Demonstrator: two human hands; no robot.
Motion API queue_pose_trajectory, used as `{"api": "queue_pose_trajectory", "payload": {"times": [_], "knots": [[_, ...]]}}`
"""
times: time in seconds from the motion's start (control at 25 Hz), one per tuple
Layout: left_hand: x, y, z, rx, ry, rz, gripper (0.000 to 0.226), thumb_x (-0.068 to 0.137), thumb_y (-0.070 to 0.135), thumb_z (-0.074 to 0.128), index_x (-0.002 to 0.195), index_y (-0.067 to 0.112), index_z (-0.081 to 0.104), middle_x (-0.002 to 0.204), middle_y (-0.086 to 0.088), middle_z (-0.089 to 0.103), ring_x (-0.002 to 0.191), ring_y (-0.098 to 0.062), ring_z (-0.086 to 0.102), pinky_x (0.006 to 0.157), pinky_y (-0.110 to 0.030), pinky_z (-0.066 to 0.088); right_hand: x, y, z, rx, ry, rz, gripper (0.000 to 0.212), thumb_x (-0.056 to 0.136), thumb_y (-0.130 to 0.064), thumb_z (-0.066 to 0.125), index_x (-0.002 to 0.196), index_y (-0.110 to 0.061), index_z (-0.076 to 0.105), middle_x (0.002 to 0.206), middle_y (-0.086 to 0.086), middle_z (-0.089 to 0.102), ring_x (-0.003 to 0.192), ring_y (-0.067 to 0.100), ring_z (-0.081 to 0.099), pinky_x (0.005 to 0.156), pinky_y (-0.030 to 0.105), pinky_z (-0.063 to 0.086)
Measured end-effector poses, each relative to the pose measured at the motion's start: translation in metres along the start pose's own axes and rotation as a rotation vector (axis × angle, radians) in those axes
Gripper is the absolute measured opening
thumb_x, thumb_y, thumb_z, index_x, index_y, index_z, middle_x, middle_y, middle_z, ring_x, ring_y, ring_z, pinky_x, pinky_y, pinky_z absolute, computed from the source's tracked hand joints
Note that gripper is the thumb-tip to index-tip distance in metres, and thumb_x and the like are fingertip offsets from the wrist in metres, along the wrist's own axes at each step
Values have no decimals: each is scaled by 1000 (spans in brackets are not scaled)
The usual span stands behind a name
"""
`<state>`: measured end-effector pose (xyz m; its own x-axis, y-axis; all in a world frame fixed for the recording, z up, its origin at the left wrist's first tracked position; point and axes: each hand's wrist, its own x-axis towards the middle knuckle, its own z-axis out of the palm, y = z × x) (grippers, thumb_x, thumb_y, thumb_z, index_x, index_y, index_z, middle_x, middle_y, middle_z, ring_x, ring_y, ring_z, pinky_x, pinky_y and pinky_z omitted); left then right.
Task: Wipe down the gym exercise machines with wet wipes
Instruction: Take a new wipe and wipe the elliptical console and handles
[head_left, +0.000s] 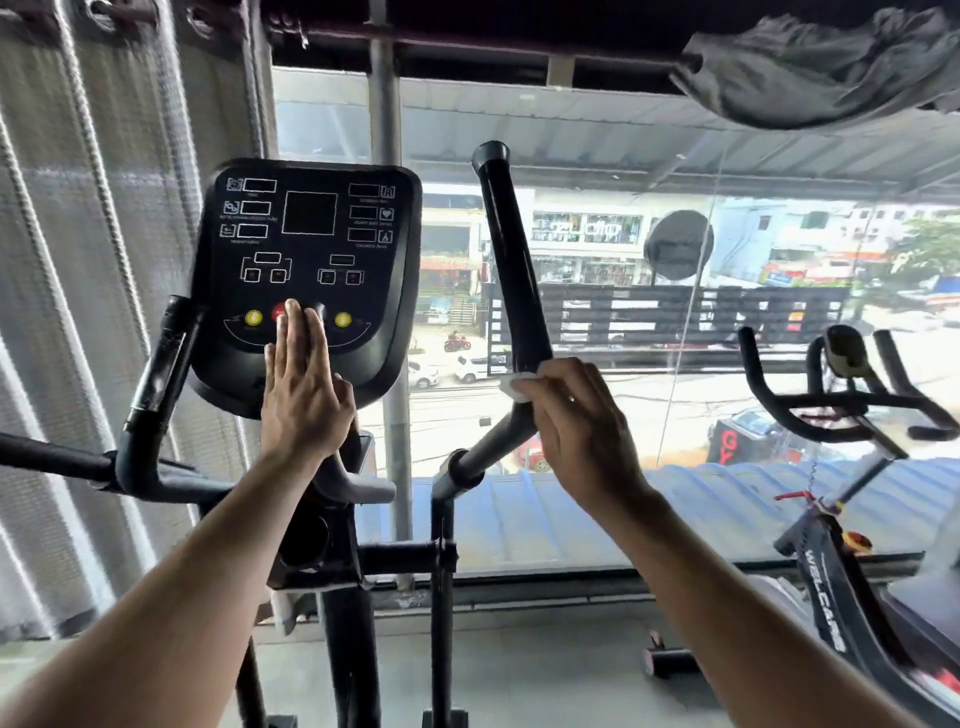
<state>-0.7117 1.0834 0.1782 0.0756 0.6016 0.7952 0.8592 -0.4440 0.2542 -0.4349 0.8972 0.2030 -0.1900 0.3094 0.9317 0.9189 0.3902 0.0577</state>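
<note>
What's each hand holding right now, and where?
Right hand grips a wet wipe around the right handlebar's lower bend. Left hand holds nothing.

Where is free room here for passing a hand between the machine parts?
Open gap between the black console panel and the upright black handlebar. Crowded lower down: left hand lies flat on the console, right hand grips a white wipe on the bar.

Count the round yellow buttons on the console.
2. One yellow button sits left of the left hand; the other yellow button sits right of it. The flat fingers cover the middle of the console, possibly hiding more.
</note>
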Motion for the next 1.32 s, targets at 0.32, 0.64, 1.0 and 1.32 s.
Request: {"api": "queue_pose_trajectory", "payload": {"times": [0.32, 0.64, 1.0, 1.32], "knots": [[14, 134, -53, -240, -148, 268, 84, 105, 56, 33, 165, 15, -8, 167, 2, -27, 159, -18, -17, 128, -39, -9, -110, -10, 32, 934, 121, 1182, 12, 96, -13, 70, 108, -16, 72, 95, 10, 74, 87, 21, 73, 78, 30, 61], [38, 204, -34, -89, -174, 478, 78, 107, 43, 33, 164, 2, -1, 173, -17, -9, 160, -27, -11, 130, -37, -6, -101, -14, 123, 1479, 280, 1803, 15, 95, -1, 68, 109, -2, 65, 96, 16, 76, 86, 22, 75, 70, 24, 61], [32, 207, -29, -142, -89, 456, 68, 108, 30, 29, 160, -9, 10, 171, -26, 3, 161, -33, 1, 131, -49, 7, -83, 12, 204, 1303, 227, 2041, 16, 99, 0, 58, 112, 7, 64, 89, 18, 68, 64, 21, 63, 46, 19, 53], [32, 208, -31, -148, -72, 514, 65, 109, 27, 31, 157, -14, 16, 168, -32, 9, 159, -41, 7, 128, -58, 13, -55, -5, 107, 1731, 301, 1981, 25, 97, 9, 57, 121, 14, 60, 117, 27, 70, 106, 31, 71, 92, 41, 60]]}}
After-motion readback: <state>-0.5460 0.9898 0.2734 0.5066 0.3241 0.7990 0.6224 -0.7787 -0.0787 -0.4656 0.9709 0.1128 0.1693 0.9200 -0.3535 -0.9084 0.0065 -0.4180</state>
